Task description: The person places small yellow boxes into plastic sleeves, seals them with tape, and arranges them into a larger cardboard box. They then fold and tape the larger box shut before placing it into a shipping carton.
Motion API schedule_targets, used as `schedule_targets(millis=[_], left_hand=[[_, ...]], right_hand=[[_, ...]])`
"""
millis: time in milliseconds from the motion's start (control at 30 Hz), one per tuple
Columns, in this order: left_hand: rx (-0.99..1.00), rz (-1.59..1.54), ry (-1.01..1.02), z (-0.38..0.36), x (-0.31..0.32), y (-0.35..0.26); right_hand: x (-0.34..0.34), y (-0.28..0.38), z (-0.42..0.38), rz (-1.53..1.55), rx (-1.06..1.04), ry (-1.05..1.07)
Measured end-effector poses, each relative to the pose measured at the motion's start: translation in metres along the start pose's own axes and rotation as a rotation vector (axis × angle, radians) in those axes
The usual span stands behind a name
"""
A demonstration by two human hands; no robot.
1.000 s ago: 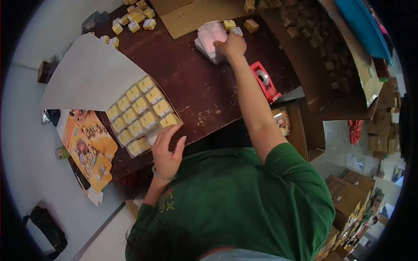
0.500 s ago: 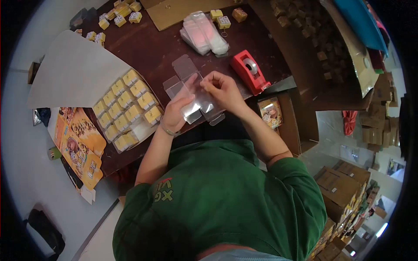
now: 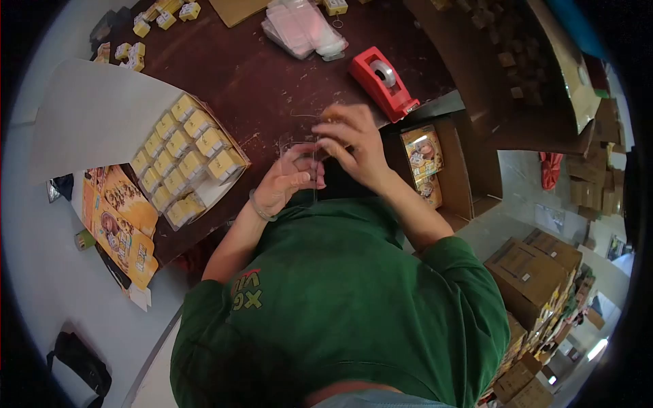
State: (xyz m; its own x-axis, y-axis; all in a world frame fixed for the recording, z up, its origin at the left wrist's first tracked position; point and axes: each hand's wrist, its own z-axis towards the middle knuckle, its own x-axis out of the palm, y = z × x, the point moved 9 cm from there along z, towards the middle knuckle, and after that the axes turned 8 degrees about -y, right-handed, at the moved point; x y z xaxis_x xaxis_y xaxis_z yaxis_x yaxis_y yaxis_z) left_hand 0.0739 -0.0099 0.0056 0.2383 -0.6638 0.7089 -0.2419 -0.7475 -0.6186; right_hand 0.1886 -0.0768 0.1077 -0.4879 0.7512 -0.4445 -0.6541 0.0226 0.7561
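Near the table's front edge, my left hand (image 3: 279, 185) is wrapped round a clear plastic box (image 3: 314, 164), which stands narrow and folded up between my hands. Its fingers show through the see-through wall. On the box's right side, my right hand (image 3: 357, 146) has thumb and fingertips curled at the upper edge, with slight motion blur. A thin clear flap sticks up near those fingertips. Beyond my right hand a red tape dispenser (image 3: 392, 102) with a roll of clear tape rests on the table.
A tray of yellow-and-white small blocks (image 3: 178, 144) lies left, its white lid (image 3: 95, 115) raised. Flat clear packs (image 3: 303, 30) are stacked at the back. An open carton (image 3: 457, 166) beside me holds printed boxes (image 3: 423, 151). Printed orange card (image 3: 122, 224) is at far left.
The clear plastic box was spread out flat with flaps open; now it is folded up into a narrow upright shape. My hands have drawn closer to my body, and the view has shifted.
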Motion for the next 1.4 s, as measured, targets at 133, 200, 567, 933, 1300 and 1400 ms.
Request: schedule_targets(millis=[133,200,567,933,1300,1400], left_hand=[[0.102,0.091,-0.033,-0.011,0.007,0.013],[0.098,-0.052,-0.048,-0.017,0.012,0.021],[-0.172,-0.022,-0.271,-0.01,-0.028,0.047],[0.135,0.03,0.0,-0.034,-0.017,0.043],[0.26,0.249,-0.145,-0.019,-0.02,0.038],[0.165,0.173,-0.099,-0.017,-0.016,0.042]], right_hand=[[0.024,0.007,-0.033,0.257,0.125,0.236],[0.028,0.002,-0.041,0.272,0.168,0.305],[0.051,-0.028,-0.037,0.337,0.347,0.221],[0.042,0.004,-0.053,0.211,0.174,0.298],[0.037,0.008,-0.054,0.206,0.09,0.292],[0.03,-0.015,-0.048,0.311,0.313,0.23]])
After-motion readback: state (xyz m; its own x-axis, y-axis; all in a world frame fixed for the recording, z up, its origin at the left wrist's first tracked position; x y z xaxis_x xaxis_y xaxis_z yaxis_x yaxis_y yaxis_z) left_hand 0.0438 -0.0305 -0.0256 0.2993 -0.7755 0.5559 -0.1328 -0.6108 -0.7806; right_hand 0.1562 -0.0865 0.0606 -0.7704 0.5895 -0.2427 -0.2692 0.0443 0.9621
